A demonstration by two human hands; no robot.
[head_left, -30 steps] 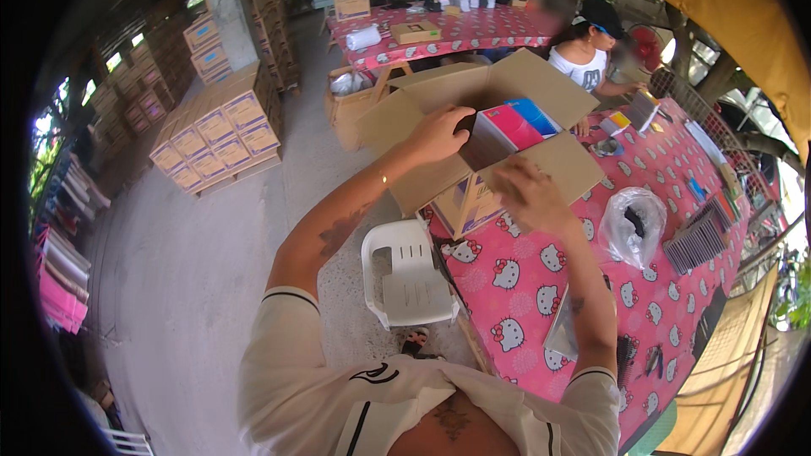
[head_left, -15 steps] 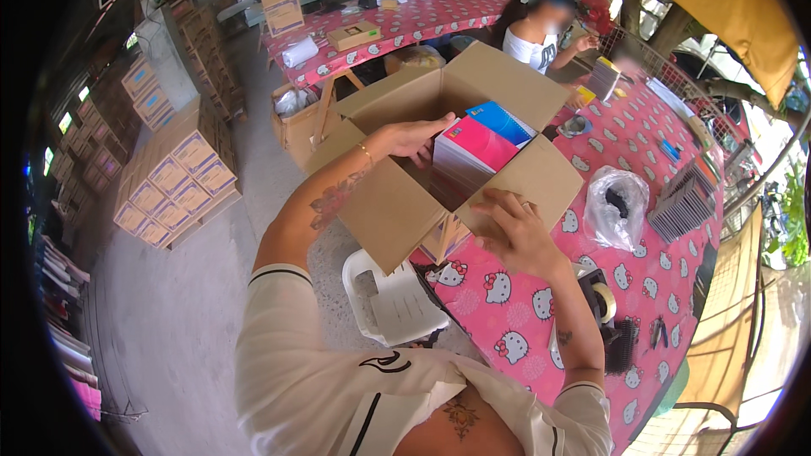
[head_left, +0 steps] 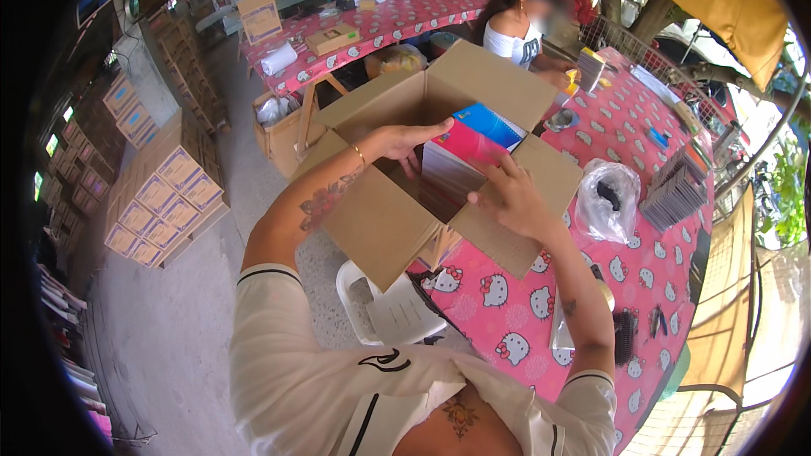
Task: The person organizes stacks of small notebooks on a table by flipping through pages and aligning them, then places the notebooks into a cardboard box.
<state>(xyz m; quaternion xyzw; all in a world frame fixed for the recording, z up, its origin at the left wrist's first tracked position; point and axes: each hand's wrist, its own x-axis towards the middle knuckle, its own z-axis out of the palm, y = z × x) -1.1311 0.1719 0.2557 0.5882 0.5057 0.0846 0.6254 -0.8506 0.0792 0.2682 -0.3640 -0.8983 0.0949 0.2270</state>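
Observation:
A cardboard box point(head_left: 367, 236) stands with its flaps spread at the table's edge. Inside it is a tall stack of spiral notebooks, with a pink cover point(head_left: 463, 149) and a blue cover point(head_left: 490, 125) on top. My left hand point(head_left: 404, 145) reaches over the left side of the box, its fingers stretched out along the left side of the stack. Over the near right flap, my right hand point(head_left: 517, 201) has its fingers apart, the tips by the near edge of the pink notebook. Neither hand is wrapped round anything.
A pink patterned cloth point(head_left: 515, 346) covers the table, which holds a clear plastic bag point(head_left: 608, 198) and a row of notebooks point(head_left: 676, 190). Below the box is a white plastic chair point(head_left: 393, 312). Stacked cartons point(head_left: 169, 194) stand left; a co-worker point(head_left: 514, 38) sits across the table.
My right hand has moved from the near right flap up to the notebooks' near edge. My left hand stays beside the stack. The co-worker's raised hand has come down to a yellow item.

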